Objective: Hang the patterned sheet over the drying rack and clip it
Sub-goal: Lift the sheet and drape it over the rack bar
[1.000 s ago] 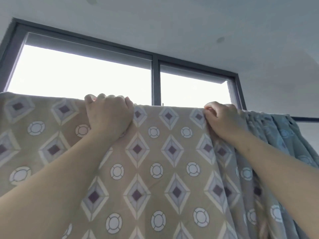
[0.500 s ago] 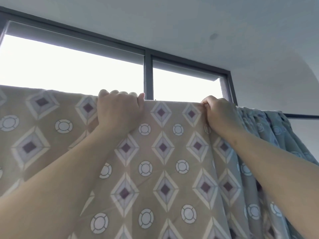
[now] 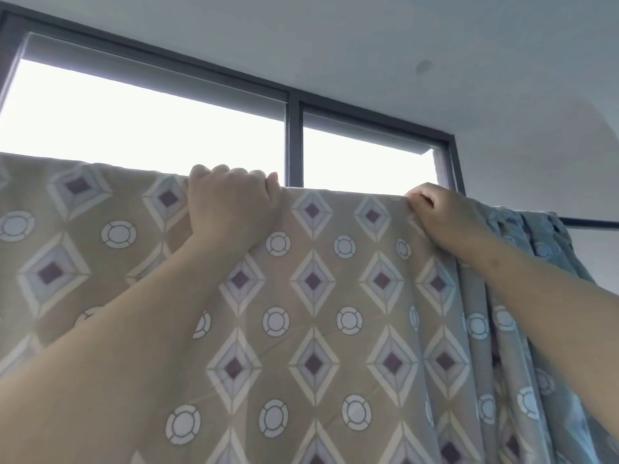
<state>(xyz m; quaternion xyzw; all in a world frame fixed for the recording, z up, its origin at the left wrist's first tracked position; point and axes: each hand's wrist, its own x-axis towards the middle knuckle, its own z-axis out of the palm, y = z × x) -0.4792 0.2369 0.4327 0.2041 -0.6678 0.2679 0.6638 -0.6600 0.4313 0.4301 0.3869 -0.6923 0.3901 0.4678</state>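
A tan patterned sheet (image 3: pixel 315 296) with diamonds and circles hangs over a high rail and fills the lower half of the view. The bare end of the dark rail (image 3: pixel 589 223) sticks out at the right; the rest is hidden under the cloth. My left hand (image 3: pixel 231 209) grips the sheet's top fold, fingers curled over the rail. My right hand (image 3: pixel 445 216) pinches the top edge further right, beside the bunched folds (image 3: pixel 522 236). No clip is in view.
Behind the sheet is a bright window with a dark frame (image 3: pixel 294 142). A grey ceiling (image 3: pixel 368 35) and wall (image 3: pixel 552 145) lie above and to the right.
My left hand has slid right along the top fold. The right hand stays pinching the edge near the bunched cloth. The camera has shifted slightly.
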